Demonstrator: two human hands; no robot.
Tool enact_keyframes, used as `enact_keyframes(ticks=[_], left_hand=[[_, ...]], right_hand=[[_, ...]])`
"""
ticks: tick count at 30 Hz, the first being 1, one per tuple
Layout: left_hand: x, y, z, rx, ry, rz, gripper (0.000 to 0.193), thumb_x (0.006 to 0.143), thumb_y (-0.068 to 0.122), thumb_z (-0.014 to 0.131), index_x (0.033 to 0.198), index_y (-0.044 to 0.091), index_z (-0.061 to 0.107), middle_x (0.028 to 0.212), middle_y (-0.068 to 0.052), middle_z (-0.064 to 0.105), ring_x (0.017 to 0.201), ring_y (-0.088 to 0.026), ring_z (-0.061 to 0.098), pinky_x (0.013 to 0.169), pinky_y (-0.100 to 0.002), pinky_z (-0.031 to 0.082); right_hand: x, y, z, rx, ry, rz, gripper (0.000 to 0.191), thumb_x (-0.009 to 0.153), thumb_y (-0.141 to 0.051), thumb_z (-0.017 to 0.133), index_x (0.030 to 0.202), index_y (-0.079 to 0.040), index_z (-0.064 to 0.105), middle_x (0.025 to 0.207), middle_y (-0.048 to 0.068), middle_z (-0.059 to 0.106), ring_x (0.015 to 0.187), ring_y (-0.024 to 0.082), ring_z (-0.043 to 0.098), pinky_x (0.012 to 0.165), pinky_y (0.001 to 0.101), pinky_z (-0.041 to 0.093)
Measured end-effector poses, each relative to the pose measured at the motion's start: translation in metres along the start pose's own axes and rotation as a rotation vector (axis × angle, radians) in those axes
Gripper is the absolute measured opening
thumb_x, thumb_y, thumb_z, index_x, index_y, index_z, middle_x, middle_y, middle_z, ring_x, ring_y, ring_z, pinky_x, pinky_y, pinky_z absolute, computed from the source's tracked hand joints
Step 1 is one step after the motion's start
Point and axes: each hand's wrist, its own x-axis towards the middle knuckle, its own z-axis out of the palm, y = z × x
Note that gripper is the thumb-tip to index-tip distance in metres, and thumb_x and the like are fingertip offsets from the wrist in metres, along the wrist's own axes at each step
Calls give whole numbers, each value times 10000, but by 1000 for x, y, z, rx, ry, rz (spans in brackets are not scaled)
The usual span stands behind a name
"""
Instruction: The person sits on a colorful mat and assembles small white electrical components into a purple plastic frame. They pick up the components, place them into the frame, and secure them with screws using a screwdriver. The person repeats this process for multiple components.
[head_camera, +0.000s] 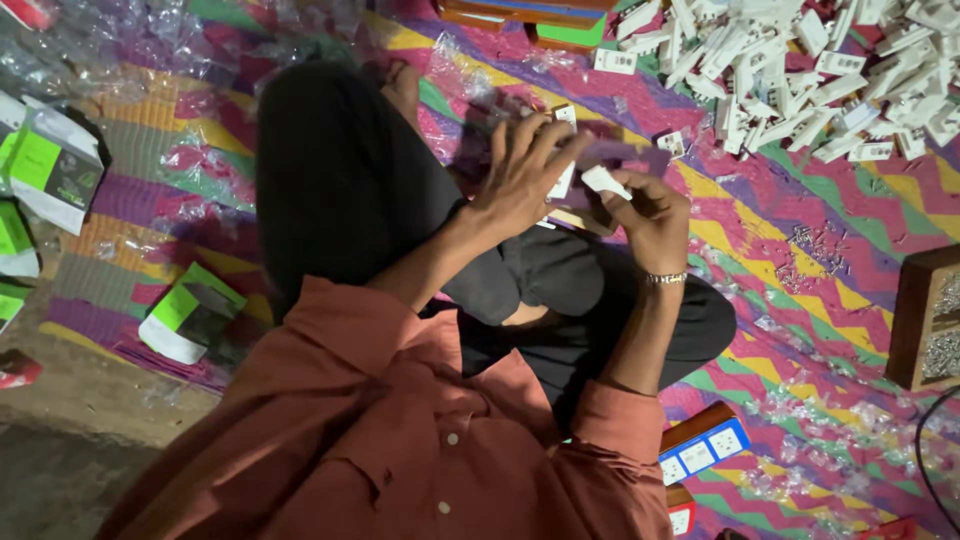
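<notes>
Both hands, left hand and right hand, pinch a white plastic part above the mat.

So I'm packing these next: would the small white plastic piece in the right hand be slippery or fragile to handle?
The small white plastic piece looks rigid and probably light, since the right hand pinches it with fingertips alone. Its smooth surface may be slightly slippery. Flat sides suggest it won't roll.

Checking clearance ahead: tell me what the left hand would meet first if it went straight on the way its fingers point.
Probably the pile of small white parts: the left hand points up-right across the zigzag mat. Depth is unclear.
</notes>
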Motion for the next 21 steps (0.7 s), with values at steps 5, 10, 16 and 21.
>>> enact_keyframes(ticks=[5,10,16,21], left_hand=[[0,-2,-4,-12,-120,185,817,699,-17,765,1454,208,549,1396,-76,471,1357,-316,392,1106,-585,285],[2,-4,-14,-29,-200,193,726,712,-23,759,1393,171,599,1387,-87,472,1359,-316,385,1097,-580,282],[4,-6,-17,-136,-189,151,690,679,-22,774,1333,133,620,1371,-85,481,1350,-321,395,1103,-575,297],[7,-6,-15,-214,-53,64,821,657,42,847,1429,116,578,1352,-106,474,1314,-338,428,1126,-504,363]], right_hand=[[-6,-19,-8,-412,-240,-182,246,896,94,700,1123,5,731,1042,79,709,863,139,663,743,277,542],[-5,-26,6,-645,-210,-181,259,847,12,828,1076,-2,707,931,131,665,754,212,618,703,335,502],[-3,-24,21,-828,29,-534,484,735,-142,953,1121,-44,679,1186,159,597,1103,342,578,911,446,499],[-8,-6,-4,-751,351,-610,395,971,-146,839,1244,31,614,1316,158,594,1243,336,564,1065,469,469]])
